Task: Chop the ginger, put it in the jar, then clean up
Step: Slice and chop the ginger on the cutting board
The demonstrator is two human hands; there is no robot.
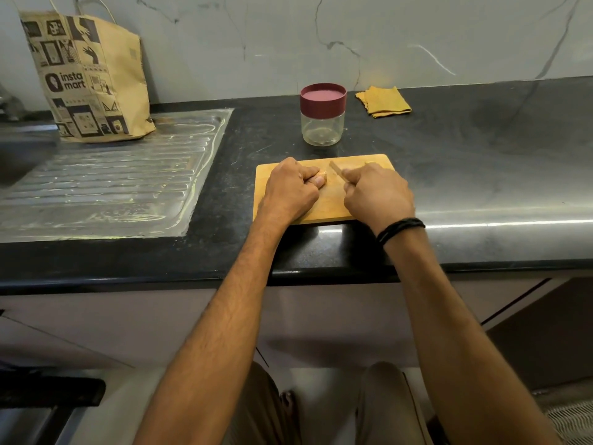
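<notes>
Left hand [290,187], grip curled round ginger [322,178] on wooden cutting board [272,203], right hand [377,194], grip closed round knife [337,171] beside the ginger, lidded glass jar [322,117] just behind the board, black surface [481,162]

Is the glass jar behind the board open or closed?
Closed. Its maroon lid sits squarely on top of the upright jar, whose clear glass looks empty.

Head-worn view, down over countertop [481,175]
</notes>
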